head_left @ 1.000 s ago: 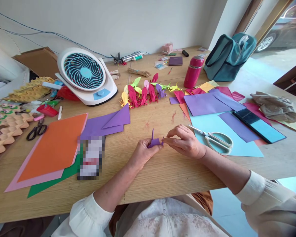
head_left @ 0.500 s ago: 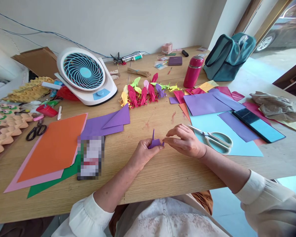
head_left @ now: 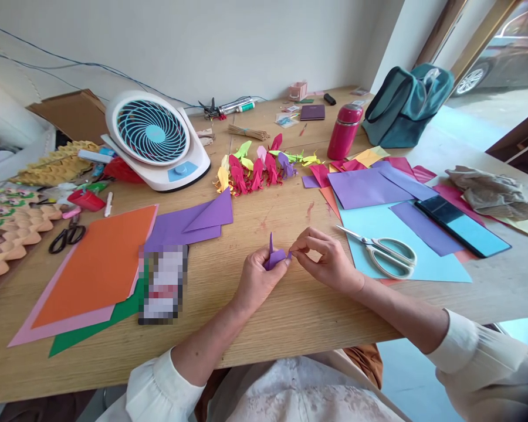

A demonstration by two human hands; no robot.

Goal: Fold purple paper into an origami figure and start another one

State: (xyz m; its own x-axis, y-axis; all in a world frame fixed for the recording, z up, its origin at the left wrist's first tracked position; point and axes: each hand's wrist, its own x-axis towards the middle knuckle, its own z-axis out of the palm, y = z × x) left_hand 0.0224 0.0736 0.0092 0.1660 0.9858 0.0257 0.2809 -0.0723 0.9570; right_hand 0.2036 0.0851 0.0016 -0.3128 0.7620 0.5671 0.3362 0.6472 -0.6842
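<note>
A small piece of folded purple paper [head_left: 275,258], with one thin point standing up, is in my left hand [head_left: 257,276], pinched between thumb and fingers. My right hand [head_left: 323,258] has thumb and forefinger pressed together at the paper's narrow right tip. Beyond my hands lies a pile of folded paper figures [head_left: 257,174] in red, yellow, green, pink and purple. Scissors with pale handles [head_left: 389,256] rest on a light blue sheet [head_left: 440,271] to the right of my right hand.
Purple sheets [head_left: 167,225], an orange sheet [head_left: 97,266] and a phone-like device [head_left: 163,287] lie on the left. A white fan [head_left: 152,132] stands behind them. Further right are a red flask [head_left: 345,132], a teal bag [head_left: 407,111], purple paper [head_left: 369,189] and a dark-edged phone [head_left: 462,225].
My right thumb and forefinger have closed in on the paper's right tip, and that hand has dipped slightly. My left hand keeps its hold. The whole view has shifted a little.
</note>
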